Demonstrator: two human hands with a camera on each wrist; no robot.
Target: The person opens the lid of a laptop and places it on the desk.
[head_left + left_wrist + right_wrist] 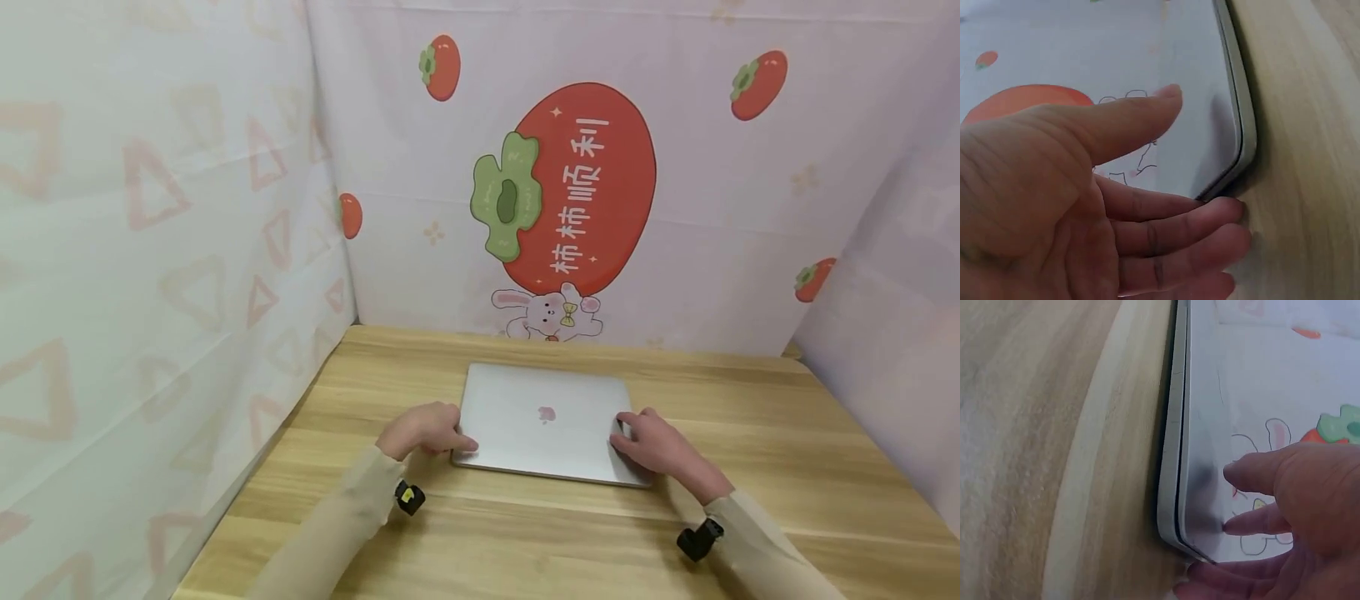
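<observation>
A closed silver laptop (543, 446) lies flat on the wooden table, a pinkish logo on its lid. At its left edge is my left hand (426, 427), near the front corner. In the left wrist view that hand's thumb (1141, 115) extends over the lid, while the fairly straight fingers (1197, 250) reach past the laptop's corner. My right hand (663, 450) is at the right edge. Thumb (1254, 472) and index finger of that hand reach over the lid in the right wrist view, its other fingers beside the corner, partly hidden. A dark seam runs between lid and base.
The wooden table (517, 542) extends around the laptop. A cloth backdrop (705, 275) with persimmon and rabbit prints hangs behind it, and a patterned cloth wall (187, 275) stands along the left. Another pale cloth (900, 333) borders the right side.
</observation>
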